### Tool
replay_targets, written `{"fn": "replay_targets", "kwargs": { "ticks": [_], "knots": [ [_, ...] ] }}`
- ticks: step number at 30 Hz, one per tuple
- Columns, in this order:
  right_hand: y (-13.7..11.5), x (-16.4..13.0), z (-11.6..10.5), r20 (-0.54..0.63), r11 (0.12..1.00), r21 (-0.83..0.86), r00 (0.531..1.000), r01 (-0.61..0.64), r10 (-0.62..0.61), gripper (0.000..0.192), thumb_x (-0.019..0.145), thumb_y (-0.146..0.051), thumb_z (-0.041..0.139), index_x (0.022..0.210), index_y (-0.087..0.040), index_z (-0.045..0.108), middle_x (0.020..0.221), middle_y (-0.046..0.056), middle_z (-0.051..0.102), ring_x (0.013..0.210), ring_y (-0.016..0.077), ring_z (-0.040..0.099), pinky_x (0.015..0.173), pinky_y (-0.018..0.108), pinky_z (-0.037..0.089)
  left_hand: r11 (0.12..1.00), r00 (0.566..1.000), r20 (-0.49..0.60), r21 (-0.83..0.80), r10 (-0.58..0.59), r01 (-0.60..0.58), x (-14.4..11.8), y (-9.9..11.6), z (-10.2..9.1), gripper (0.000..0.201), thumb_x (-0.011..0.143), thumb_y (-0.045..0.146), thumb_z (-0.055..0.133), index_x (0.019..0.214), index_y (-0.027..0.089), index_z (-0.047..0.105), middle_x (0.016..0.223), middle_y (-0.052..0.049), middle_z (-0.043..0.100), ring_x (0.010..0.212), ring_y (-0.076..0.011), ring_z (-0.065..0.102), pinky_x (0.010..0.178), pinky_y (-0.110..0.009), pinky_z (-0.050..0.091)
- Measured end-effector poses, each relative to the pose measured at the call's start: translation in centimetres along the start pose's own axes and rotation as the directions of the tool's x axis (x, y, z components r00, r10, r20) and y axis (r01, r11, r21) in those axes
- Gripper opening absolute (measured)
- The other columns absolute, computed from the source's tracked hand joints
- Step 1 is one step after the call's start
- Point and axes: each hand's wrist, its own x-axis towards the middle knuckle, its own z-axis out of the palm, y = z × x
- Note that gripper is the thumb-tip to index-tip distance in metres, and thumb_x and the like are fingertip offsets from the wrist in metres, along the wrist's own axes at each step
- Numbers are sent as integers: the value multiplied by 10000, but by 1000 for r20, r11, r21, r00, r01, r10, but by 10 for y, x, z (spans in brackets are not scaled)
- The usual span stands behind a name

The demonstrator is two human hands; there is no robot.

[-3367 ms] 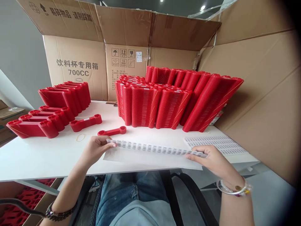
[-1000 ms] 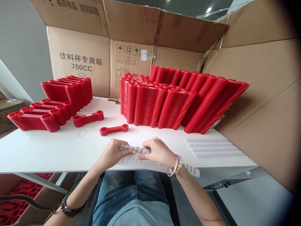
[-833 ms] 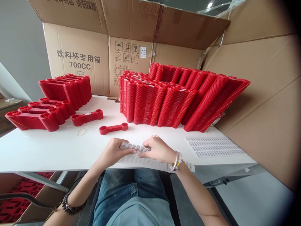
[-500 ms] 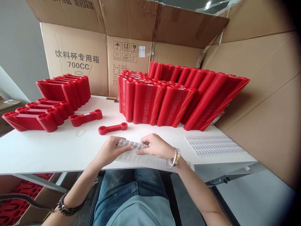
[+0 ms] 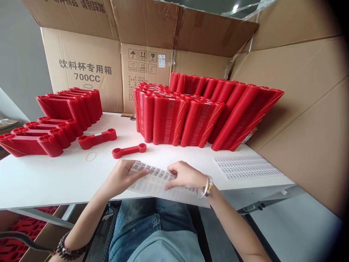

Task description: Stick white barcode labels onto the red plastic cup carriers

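Between my two hands, over the table's front edge, a sheet of small printed labels (image 5: 155, 183) is held up; a row of labels runs along its top and the lower part is bare backing. My left hand (image 5: 124, 174) pinches the sheet's left end, thumb in front. Farther right along the label row, my right hand (image 5: 185, 175) is closed on the sheet with thumb and fingers. Just beyond lies a red bar-shaped part (image 5: 129, 150) with a ring at each end. To its left sits a thicker red stack (image 5: 97, 138) with a white label on top.
Tall stacks of red parts (image 5: 169, 120) stand at the back, with more stacks (image 5: 51, 140) at the left. A second label sheet (image 5: 248, 167) lies at the right. A rubber band (image 5: 91, 156) rests on the white table (image 5: 68, 178). Cardboard (image 5: 84, 69) walls the back.
My right hand has shifted right along the sheet, and my hands are farther apart. More of the label row shows between them.
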Motion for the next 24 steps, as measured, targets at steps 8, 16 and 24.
{"fn": "replay_targets", "kwargs": {
  "ticks": [8, 16, 24],
  "knots": [
    [4, -16, -2, -3, 999, 24, 999, -36, 36, 590, 674, -407, 789, 548, -204, 250, 595, -86, 171, 572, 80, 180, 534, 266, 134, 990, 990, 92, 72, 110, -117, -1, 3, -8, 367, 839, 467, 632, 658, 148, 640, 588, 11, 557, 526, -103, 444, 441, -188, 333],
    [3, -16, 3, 82, 996, 46, 994, -74, 70, 479, 690, -354, 768, 509, -195, 354, 529, -94, 257, 524, 72, 240, 513, 262, 170, 993, 988, 132, 84, 77, -88, 0, -2, -9, 290, 805, 380, 671, 637, 154, 602, 572, 32, 482, 524, -95, 402, 441, -184, 299],
    [4, -6, 6, 57, 961, 276, 998, -4, -12, 483, 609, -443, 839, 562, -188, 432, 549, -94, 387, 557, 77, 328, 530, 243, 251, 992, 985, 155, 94, 70, -86, 0, -3, -8, 267, 812, 389, 662, 679, 158, 640, 595, 24, 528, 544, -104, 423, 457, -191, 315]
  ]
}}
